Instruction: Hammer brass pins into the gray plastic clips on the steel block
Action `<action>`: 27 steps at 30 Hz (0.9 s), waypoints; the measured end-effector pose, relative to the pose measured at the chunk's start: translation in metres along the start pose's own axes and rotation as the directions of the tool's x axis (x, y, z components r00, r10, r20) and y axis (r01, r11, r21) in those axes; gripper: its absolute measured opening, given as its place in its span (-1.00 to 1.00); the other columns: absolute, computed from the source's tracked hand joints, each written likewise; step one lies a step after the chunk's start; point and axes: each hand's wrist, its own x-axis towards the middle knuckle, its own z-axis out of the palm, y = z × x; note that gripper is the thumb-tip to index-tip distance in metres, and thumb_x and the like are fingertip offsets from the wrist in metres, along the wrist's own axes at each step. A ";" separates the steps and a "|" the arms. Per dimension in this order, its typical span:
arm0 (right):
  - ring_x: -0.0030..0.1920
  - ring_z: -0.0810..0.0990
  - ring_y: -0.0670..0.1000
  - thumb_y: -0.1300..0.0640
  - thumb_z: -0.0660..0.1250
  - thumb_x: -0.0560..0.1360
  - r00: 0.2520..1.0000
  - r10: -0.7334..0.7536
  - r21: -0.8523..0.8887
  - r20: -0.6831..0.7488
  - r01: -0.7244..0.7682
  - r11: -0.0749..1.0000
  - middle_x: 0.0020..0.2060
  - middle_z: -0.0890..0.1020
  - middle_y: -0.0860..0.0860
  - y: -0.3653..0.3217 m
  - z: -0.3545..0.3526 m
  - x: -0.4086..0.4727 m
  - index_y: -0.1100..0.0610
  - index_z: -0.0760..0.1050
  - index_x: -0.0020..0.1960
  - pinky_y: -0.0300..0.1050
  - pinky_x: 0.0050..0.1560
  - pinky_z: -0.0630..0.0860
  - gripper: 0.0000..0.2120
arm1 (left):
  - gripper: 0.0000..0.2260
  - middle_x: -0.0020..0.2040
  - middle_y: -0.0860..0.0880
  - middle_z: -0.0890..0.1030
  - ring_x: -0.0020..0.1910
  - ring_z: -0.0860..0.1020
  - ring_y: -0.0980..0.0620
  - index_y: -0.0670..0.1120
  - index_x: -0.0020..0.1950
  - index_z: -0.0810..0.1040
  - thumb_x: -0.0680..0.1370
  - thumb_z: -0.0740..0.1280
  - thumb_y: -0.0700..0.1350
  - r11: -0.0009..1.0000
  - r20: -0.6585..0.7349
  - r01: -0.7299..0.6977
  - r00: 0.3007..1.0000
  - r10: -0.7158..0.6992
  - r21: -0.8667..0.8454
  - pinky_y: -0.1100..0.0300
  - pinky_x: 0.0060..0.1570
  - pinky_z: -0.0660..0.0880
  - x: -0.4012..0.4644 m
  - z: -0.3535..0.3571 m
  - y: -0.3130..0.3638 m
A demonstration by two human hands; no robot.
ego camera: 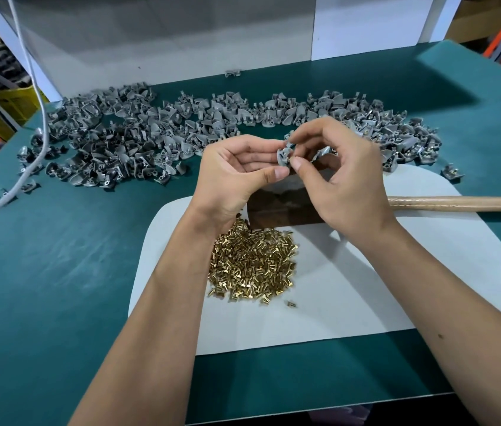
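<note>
Brass pins (252, 265) lie heaped nearest, on a white mat (366, 287) on the green worktop (58, 272). Above the dark steel block (280, 204), the left hand (237, 173) and right hand (335, 179) each pinch one gray plastic clip (284, 155). It looks light, stiff and small, best pinched by its flat edges. More clips (150, 133) are piled at the far side; a wooden hammer handle (458, 204) lies right.

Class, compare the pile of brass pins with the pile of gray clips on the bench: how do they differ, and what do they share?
The brass pins are shiny gold; the gray clips are dull gray. The pins form one compact heap on the white mat; the clips sprawl in a wide band over the green bench. The pins lie near the person; the clips lie farther back. Both are loose, unsorted heaps of small parts.
</note>
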 end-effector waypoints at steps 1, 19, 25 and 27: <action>-0.06 0.66 -0.01 0.30 0.41 0.50 0.999 -0.025 -0.020 0.019 0.026 0.999 -0.14 0.65 -0.05 0.000 0.000 0.000 0.14 0.60 0.09 0.03 -0.08 0.63 -0.80 | -0.67 -0.09 -0.11 0.75 -0.10 0.73 -0.01 -0.20 0.02 0.68 0.28 0.58 -0.32 1.000 0.001 0.002 1.000 -0.002 -0.006 0.18 -0.02 0.65 0.000 0.000 0.000; -0.16 0.59 0.01 0.39 0.39 0.46 0.993 -0.105 -0.148 0.047 0.111 0.983 -0.19 0.58 0.00 0.003 -0.004 -0.002 0.20 0.51 -0.01 -0.02 -0.15 0.57 -0.82 | -0.72 -0.15 -0.12 0.74 -0.16 0.72 -0.03 -0.24 -0.08 0.65 0.30 0.56 -0.48 0.996 -0.049 -0.002 0.999 0.006 0.091 0.08 -0.03 0.68 -0.002 0.011 -0.004; -0.07 0.67 -0.03 0.32 0.44 0.50 0.999 -0.029 -0.039 0.018 0.030 0.999 -0.14 0.64 -0.04 0.006 -0.005 0.000 0.19 0.53 0.07 -0.04 -0.07 0.65 -0.83 | -0.71 -0.12 -0.09 0.75 -0.12 0.73 -0.01 -0.19 -0.04 0.67 0.31 0.57 -0.43 0.998 -0.071 -0.003 0.997 0.007 0.061 0.12 -0.06 0.68 -0.002 0.009 -0.003; -0.04 0.69 -0.04 0.30 0.45 0.50 0.999 -0.030 -0.031 0.029 0.031 0.999 -0.12 0.66 -0.06 0.008 -0.007 0.001 0.18 0.55 0.09 -0.05 -0.04 0.67 -0.81 | -0.71 -0.10 -0.11 0.75 -0.10 0.73 -0.02 -0.19 -0.02 0.68 0.32 0.58 -0.40 0.998 -0.075 -0.002 0.997 0.006 0.057 0.12 -0.04 0.67 -0.002 0.007 -0.003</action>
